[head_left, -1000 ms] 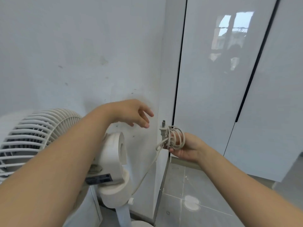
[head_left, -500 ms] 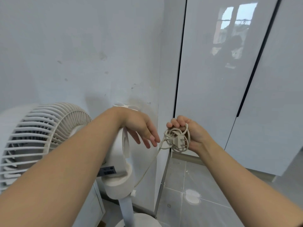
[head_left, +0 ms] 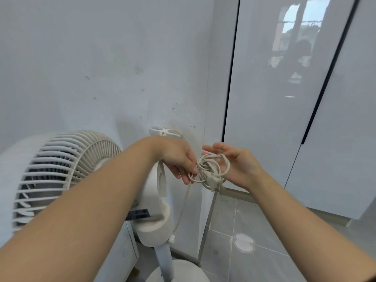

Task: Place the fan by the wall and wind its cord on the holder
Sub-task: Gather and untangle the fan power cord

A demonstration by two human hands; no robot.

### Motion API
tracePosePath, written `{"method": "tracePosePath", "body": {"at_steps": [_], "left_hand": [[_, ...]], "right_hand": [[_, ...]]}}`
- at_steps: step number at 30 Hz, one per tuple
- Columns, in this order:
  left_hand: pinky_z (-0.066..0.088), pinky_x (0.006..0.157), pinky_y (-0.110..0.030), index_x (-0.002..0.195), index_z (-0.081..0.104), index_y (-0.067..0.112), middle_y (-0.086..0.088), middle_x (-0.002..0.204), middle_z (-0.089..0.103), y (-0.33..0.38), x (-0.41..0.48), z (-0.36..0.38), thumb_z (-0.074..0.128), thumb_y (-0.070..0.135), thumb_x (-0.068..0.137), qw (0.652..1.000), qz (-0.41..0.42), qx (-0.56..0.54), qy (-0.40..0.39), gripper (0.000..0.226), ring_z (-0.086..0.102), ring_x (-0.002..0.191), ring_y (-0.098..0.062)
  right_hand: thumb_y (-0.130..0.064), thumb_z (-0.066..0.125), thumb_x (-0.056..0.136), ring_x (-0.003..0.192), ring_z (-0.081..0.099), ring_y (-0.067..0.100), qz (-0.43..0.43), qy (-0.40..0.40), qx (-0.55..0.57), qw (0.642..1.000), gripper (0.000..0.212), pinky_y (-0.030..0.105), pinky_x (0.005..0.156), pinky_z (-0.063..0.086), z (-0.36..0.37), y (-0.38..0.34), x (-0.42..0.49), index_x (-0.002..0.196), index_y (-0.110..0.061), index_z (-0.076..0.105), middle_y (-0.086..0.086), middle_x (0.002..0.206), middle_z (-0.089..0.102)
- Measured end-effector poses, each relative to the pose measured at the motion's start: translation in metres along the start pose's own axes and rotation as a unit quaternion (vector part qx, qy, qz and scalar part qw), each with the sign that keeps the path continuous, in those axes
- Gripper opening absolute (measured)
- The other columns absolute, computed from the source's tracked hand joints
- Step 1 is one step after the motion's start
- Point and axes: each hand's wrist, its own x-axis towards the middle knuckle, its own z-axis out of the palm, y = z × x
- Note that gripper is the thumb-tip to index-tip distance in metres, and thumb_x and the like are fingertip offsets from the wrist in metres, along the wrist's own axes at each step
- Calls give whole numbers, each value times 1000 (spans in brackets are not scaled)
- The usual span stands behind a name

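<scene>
A white pedestal fan (head_left: 61, 171) stands against the white wall, its grille at the lower left. Its cream cord (head_left: 209, 169) is gathered in a coil with the plug hanging at the bottom; a strand runs down to the fan's neck. My right hand (head_left: 240, 167) carries the coil looped over its palm, fingers spread. My left hand (head_left: 179, 157) reaches across the fan's motor housing and pinches the coil's left side. A white pronged cord holder (head_left: 164, 132) is fixed to the wall just above my left wrist.
Glossy white cabinet doors (head_left: 284, 98) with dark gaps fill the right side. A grey tiled floor (head_left: 254, 231) with a white paint spot lies below them. The fan's round base (head_left: 179, 271) stands near the wall corner.
My left hand dropped from the air by the wall down to the coil and took hold of it. My right hand turned palm-up and opened its fingers under the coil.
</scene>
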Motion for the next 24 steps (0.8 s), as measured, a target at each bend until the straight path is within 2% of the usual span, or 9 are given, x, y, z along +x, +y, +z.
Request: {"method": "tracePosePath", "body": {"at_steps": [2, 4, 6, 8, 11, 13, 16, 21, 24], "left_hand": [[54, 62, -17, 73, 67, 12, -3, 77, 71, 1, -1, 1, 63, 6, 88, 1000, 10, 1, 21, 16, 69, 65, -9], [55, 62, -18, 72, 67, 11, -3, 75, 72, 2, -2, 2, 65, 6, 86, 999, 12, 6, 33, 15, 69, 64, -9], [56, 62, -18, 73, 67, 10, -2, 72, 71, 1, -2, 3, 65, 6, 86, 999, 8, 5, 44, 14, 69, 62, -9], [56, 61, -18, 73, 66, 10, -3, 72, 71, 1, -3, 2, 65, 5, 85, 999, 7, 0, 52, 14, 70, 62, -10], [56, 60, -18, 75, 67, 8, -4, 70, 71, 2, -5, 3, 66, 3, 84, 999, 6, -10, 53, 11, 70, 61, -11], [56, 59, -18, 76, 68, 6, -6, 68, 71, 4, -6, 4, 67, 2, 83, 998, 3, -12, 58, 8, 70, 60, -12], [55, 55, -17, 75, 67, 5, -10, 69, 69, 5, -8, 7, 69, 2, 81, 998, -2, -13, 67, 7, 69, 58, -13], [53, 53, -16, 74, 67, 6, -6, 61, 70, 6, -10, 8, 71, 5, 81, 998, -9, -6, 68, 8, 69, 57, -13], [53, 53, -17, 74, 67, 5, -6, 62, 69, 7, -9, 9, 70, 5, 82, 998, -9, -6, 70, 9, 69, 57, -13]], "right_hand": [[-23, 50, 87, 95, 60, 30, 53, -29, -38, 997, 30, 43, 74, 55, -7, -5, -6, 107, -2, 57, 17, 112, 58], [-41, 75, 71, 100, 61, 28, 100, -91, -106, 985, 65, 42, 74, 55, -15, -6, -12, 122, -7, 53, 14, 118, 59], [-38, 88, 55, 111, 58, 26, 106, -158, -191, 963, 91, 40, 87, 52, -20, -2, -18, 132, -13, 47, 10, 125, 57], [-33, 91, 50, 115, 56, 25, 78, -171, -235, 954, 98, 37, 94, 48, -19, 3, -19, 134, -18, 45, 8, 128, 56], [-22, 85, 61, 100, 64, 21, 32, -147, -228, 962, 77, 31, 85, 50, -8, 4, -11, 129, -17, 49, 7, 117, 64], [-8, 68, 71, 86, 67, 20, 35, -134, -233, 962, 58, 29, 78, 53, 2, 3, -6, 126, -12, 52, 10, 106, 67], [-2, 63, 71, 71, 66, 17, 52, -131, -285, 948, 36, 25, 69, 54, 7, 1, -2, 107, -6, 65, 9, 84, 69], [-3, 65, 84, 62, 57, 10, 21, -95, -466, 879, 5, 19, 62, 45, 14, -8, -11, 88, -4, 68, 4, 70, 63], [-11, 69, 82, 62, 57, 10, 1, -76, -545, 835, 6, 17, 60, 47, 21, -14, -21, 80, -7, 67, 3, 69, 62]]}}
